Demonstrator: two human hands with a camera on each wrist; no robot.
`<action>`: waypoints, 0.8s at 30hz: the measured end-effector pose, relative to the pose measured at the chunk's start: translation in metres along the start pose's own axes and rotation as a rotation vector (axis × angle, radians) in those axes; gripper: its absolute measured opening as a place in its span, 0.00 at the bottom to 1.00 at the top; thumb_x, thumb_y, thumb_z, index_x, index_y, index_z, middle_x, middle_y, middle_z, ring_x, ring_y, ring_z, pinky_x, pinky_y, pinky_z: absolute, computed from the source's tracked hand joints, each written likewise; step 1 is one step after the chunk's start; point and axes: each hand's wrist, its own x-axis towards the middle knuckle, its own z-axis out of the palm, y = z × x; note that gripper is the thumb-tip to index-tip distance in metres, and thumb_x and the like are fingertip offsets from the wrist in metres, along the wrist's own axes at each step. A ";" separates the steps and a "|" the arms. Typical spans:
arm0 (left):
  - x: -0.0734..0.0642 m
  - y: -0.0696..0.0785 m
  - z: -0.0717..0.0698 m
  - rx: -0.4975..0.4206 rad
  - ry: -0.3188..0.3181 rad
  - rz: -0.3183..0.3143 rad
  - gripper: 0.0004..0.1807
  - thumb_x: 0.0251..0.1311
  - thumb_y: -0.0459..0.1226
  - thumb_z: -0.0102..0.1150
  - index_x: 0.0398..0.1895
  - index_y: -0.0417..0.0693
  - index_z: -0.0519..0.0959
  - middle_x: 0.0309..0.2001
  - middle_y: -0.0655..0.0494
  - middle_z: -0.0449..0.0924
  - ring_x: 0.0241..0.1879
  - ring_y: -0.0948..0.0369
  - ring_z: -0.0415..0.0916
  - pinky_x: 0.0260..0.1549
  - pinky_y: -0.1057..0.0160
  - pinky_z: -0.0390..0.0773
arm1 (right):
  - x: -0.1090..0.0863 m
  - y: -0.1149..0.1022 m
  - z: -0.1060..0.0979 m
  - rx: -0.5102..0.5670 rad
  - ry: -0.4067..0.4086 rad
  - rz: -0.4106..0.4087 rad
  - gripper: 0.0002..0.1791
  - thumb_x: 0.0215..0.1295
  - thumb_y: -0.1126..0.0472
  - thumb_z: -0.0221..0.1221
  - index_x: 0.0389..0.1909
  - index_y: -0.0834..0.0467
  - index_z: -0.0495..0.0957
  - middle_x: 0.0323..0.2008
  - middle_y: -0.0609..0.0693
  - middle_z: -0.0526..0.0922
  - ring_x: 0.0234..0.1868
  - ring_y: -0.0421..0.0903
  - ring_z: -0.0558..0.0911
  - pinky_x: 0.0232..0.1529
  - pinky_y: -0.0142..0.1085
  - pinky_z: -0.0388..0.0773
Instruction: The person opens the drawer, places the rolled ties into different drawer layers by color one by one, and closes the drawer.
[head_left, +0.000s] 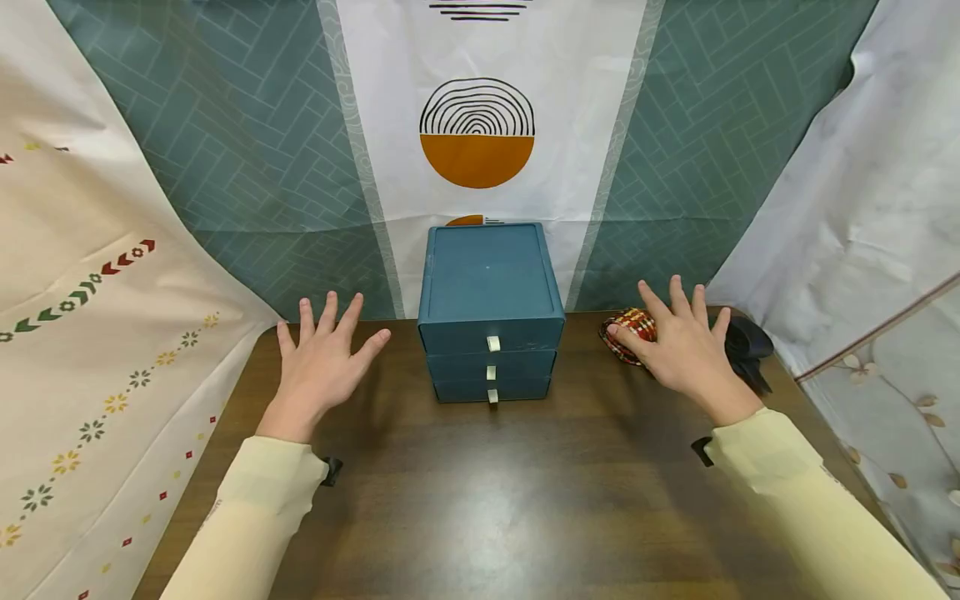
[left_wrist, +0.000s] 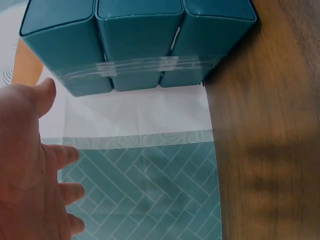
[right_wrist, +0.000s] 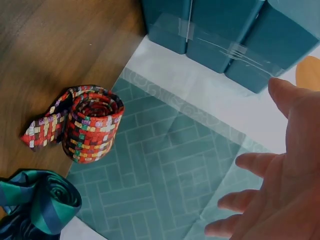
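A blue chest of three small drawers [head_left: 491, 275] stands at the back of the table, its pale pull tabs facing me. My left hand [head_left: 321, 367] hovers to its left, fingers spread, holding nothing. On the other side my right hand [head_left: 686, 354] is also spread above the table with nothing in it. Behind and partly under it lies a rolled necktie in a red, yellow and black woven pattern [right_wrist: 95, 125]. Beside that, a rolled green and navy striped necktie [right_wrist: 55, 202] shows in the right wrist view; the head view shows it as a dark bundle [head_left: 746, 346].
The dark wooden table [head_left: 480, 500] spreads out in front of the chest. A teal and white patterned cloth [head_left: 262, 150] hangs right behind it. Pale cloths close off the left [head_left: 112, 333] and right [head_left: 862, 208] sides. Clear tape [left_wrist: 135, 66] runs across the chest's side.
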 end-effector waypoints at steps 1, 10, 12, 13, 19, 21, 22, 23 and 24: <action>0.000 0.000 -0.001 -0.001 0.003 0.001 0.43 0.57 0.73 0.24 0.73 0.71 0.35 0.75 0.48 0.28 0.71 0.40 0.15 0.58 0.28 0.19 | 0.000 0.000 0.000 0.005 0.006 -0.002 0.49 0.55 0.21 0.38 0.73 0.38 0.38 0.73 0.60 0.28 0.70 0.67 0.24 0.56 0.72 0.17; 0.001 0.002 -0.010 -0.076 0.026 -0.009 0.44 0.58 0.72 0.26 0.74 0.67 0.41 0.74 0.39 0.32 0.71 0.38 0.20 0.60 0.27 0.27 | 0.002 -0.005 -0.006 0.148 0.138 -0.070 0.40 0.61 0.28 0.43 0.62 0.52 0.70 0.58 0.57 0.76 0.55 0.57 0.77 0.49 0.57 0.71; 0.001 0.003 -0.012 -0.100 0.046 -0.010 0.43 0.59 0.71 0.28 0.74 0.63 0.45 0.74 0.38 0.36 0.72 0.37 0.24 0.60 0.27 0.31 | 0.002 -0.007 -0.005 0.208 0.163 -0.080 0.32 0.63 0.32 0.46 0.54 0.50 0.77 0.46 0.52 0.84 0.43 0.51 0.82 0.40 0.50 0.76; 0.001 0.004 -0.013 -0.113 0.055 -0.012 0.43 0.60 0.70 0.29 0.74 0.62 0.47 0.74 0.37 0.38 0.72 0.36 0.27 0.61 0.27 0.33 | 0.002 -0.007 -0.004 0.232 0.172 -0.085 0.29 0.63 0.34 0.48 0.51 0.49 0.80 0.42 0.50 0.85 0.39 0.48 0.83 0.38 0.48 0.76; 0.001 0.012 -0.016 -0.248 0.108 0.018 0.38 0.62 0.66 0.36 0.71 0.58 0.58 0.69 0.44 0.59 0.68 0.42 0.56 0.58 0.35 0.60 | 0.001 -0.010 -0.002 0.345 0.248 -0.133 0.15 0.66 0.44 0.53 0.39 0.46 0.84 0.32 0.44 0.87 0.30 0.40 0.81 0.30 0.35 0.75; 0.002 0.016 -0.016 -0.320 0.106 0.030 0.36 0.62 0.65 0.38 0.70 0.61 0.60 0.67 0.47 0.65 0.63 0.45 0.65 0.54 0.39 0.67 | -0.001 -0.013 -0.002 0.396 0.273 -0.143 0.13 0.65 0.45 0.54 0.38 0.45 0.84 0.30 0.44 0.87 0.28 0.40 0.82 0.27 0.31 0.74; 0.003 0.018 -0.016 -0.354 0.104 0.036 0.35 0.62 0.65 0.39 0.69 0.62 0.61 0.65 0.49 0.67 0.61 0.47 0.68 0.53 0.41 0.70 | -0.001 -0.015 -0.002 0.424 0.276 -0.149 0.12 0.65 0.45 0.55 0.37 0.44 0.84 0.29 0.44 0.86 0.26 0.40 0.82 0.25 0.30 0.74; 0.003 0.020 -0.016 -0.383 0.102 0.041 0.34 0.62 0.65 0.39 0.68 0.64 0.62 0.64 0.49 0.69 0.59 0.48 0.70 0.52 0.42 0.71 | -0.002 -0.018 -0.002 0.456 0.271 -0.157 0.11 0.64 0.45 0.56 0.37 0.44 0.84 0.28 0.44 0.86 0.25 0.40 0.82 0.24 0.30 0.74; 0.004 0.022 -0.015 -0.406 0.102 0.047 0.33 0.62 0.64 0.40 0.68 0.65 0.63 0.63 0.50 0.70 0.58 0.49 0.71 0.52 0.43 0.72 | -0.004 -0.021 -0.003 0.489 0.260 -0.165 0.11 0.64 0.45 0.56 0.37 0.44 0.83 0.27 0.45 0.86 0.25 0.41 0.82 0.22 0.30 0.74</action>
